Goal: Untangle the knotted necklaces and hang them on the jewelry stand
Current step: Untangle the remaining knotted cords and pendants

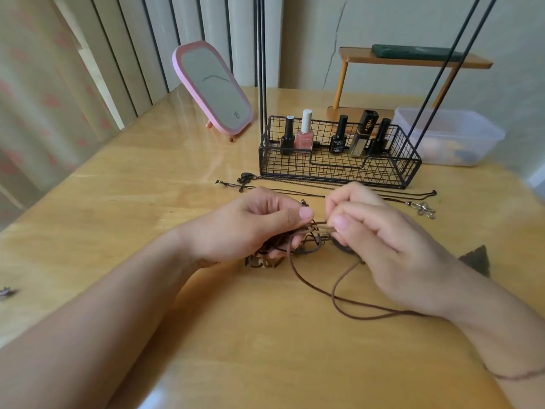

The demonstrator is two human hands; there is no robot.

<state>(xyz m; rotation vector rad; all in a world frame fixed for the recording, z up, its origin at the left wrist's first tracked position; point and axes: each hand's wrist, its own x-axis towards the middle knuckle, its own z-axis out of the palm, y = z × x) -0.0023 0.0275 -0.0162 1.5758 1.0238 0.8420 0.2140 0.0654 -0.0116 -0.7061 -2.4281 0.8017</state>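
Observation:
A knot of brown cord necklaces hangs just above the wooden table, between my two hands. My left hand grips the tangled bundle, thumb pressed on top. My right hand pinches a strand of the knot between thumb and forefinger. One brown cord loops down onto the table under my right wrist. Behind my hands, dark cord necklaces lie stretched out flat, one ending in a silver flower pendant. The black wire jewelry stand rises behind them, with tall thin rods.
Several nail polish bottles stand in the stand's wire basket. A pink-framed mirror leans at the back left. A clear plastic box and a small orange shelf are at the back right. A dark pendant lies beside my right hand.

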